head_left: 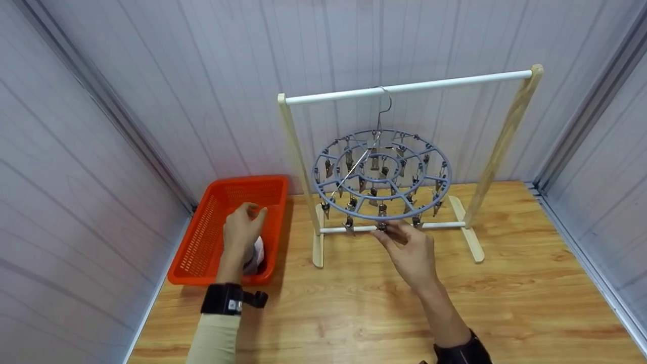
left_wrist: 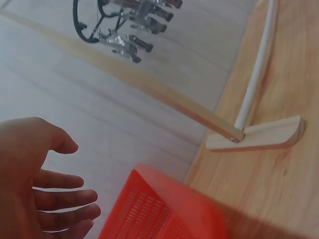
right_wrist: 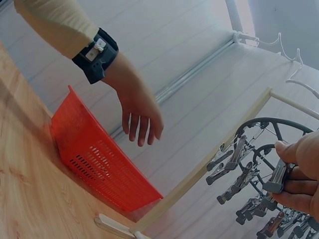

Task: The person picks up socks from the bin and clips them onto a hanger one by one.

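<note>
My right hand (head_left: 412,253) pinches a metal clip (right_wrist: 276,178) at the front edge of a round grey clip hanger (head_left: 404,216), thumb on one side and fingers on the other. Many more metal clips dangle from the hanger's rings. Over an orange plastic basket (head_left: 197,247) hovers my left hand (head_left: 241,227), its fingers loosely bent and apart, holding nothing. Inside the basket, partly behind the left wrist, lies a white and greyish cloth item (head_left: 259,250). In the left wrist view, the left hand's thumb and fingers are spread above the basket's rim.
The hanger's hook (head_left: 388,103) hangs on the white top bar (head_left: 455,82) of a wooden stand (head_left: 498,146). Its feet (head_left: 467,237) rest on the wood-look floor (head_left: 354,313), right of the basket. Pale panel walls (head_left: 202,76) close in the back and both sides.
</note>
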Available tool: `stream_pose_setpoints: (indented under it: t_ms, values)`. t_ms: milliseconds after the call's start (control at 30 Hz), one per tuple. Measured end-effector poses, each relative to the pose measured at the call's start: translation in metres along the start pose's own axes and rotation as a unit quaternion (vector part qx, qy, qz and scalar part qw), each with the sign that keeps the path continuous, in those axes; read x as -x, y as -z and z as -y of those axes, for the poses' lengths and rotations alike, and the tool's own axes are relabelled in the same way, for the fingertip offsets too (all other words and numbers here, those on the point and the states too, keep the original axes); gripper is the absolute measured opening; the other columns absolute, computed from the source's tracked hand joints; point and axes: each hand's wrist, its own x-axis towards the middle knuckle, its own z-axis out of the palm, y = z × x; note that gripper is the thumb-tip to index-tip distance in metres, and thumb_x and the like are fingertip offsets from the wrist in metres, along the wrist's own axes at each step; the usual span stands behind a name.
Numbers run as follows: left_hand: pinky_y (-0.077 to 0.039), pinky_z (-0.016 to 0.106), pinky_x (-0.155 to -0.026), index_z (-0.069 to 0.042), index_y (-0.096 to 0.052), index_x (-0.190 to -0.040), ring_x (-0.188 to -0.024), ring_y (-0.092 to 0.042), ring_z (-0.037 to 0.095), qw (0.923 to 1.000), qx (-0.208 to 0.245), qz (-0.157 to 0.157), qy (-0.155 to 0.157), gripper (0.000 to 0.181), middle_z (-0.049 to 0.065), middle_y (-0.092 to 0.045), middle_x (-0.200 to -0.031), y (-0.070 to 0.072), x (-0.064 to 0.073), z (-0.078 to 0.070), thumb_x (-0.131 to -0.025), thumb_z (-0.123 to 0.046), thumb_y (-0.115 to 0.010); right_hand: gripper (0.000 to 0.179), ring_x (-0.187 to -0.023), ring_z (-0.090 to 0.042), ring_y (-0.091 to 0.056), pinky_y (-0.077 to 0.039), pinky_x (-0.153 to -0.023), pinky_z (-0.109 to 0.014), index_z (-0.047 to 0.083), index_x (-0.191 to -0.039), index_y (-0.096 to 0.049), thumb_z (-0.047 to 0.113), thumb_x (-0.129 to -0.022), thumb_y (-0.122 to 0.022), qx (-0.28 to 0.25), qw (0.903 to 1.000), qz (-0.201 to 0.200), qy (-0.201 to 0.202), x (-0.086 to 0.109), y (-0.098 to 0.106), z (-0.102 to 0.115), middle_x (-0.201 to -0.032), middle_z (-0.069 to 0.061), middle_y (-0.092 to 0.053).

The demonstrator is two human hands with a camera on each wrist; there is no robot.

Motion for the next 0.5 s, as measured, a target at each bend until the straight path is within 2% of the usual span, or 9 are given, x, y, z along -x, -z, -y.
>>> stream_pose_setpoints:
  t_ms: [167,300,500]
  values:
    - [-0.053,0.054,-0.095,-0.005,-0.069,-0.132,-0.109,-0.069,0.036,0.9991,0.001,0.041,0.010,0.051,0.018,-0.073,-0.122,0.006,-0.019,0.006,-0.106,-0.047,-0.059,0.022,-0.096,-0.019,-0.078,-0.061,-0.085,-0.027,0.010,-0.109,-0.080,0.021,-0.091,-0.085,-0.006,1.0000,0.000,-0.007,0.000,0.004,0.000,-0.103,-0.001,-0.080]
    - [-0.052,0.055,-0.096,-0.004,-0.068,-0.131,-0.109,-0.068,0.039,0.9974,-0.037,0.059,0.020,0.050,0.019,-0.072,-0.124,0.010,-0.035,0.012,-0.105,-0.045,-0.057,0.021,-0.096,-0.021,-0.078,-0.061,-0.085,-0.027,0.008,-0.109,-0.080,0.019,-0.092,-0.085,-0.006,0.9999,-0.004,-0.007,-0.001,0.006,0.000,-0.102,-0.002,-0.080]
    - [-0.051,0.057,-0.099,0.001,-0.066,-0.131,-0.115,-0.065,0.045,0.9902,-0.094,0.094,0.042,0.052,0.025,-0.068,-0.130,0.015,-0.055,0.027,-0.105,-0.043,-0.054,0.022,-0.096,-0.021,-0.078,-0.060,-0.085,-0.026,0.007,-0.108,-0.080,0.020,-0.091,-0.085,-0.002,1.0000,-0.008,-0.005,-0.003,0.007,0.000,-0.102,-0.002,-0.080]
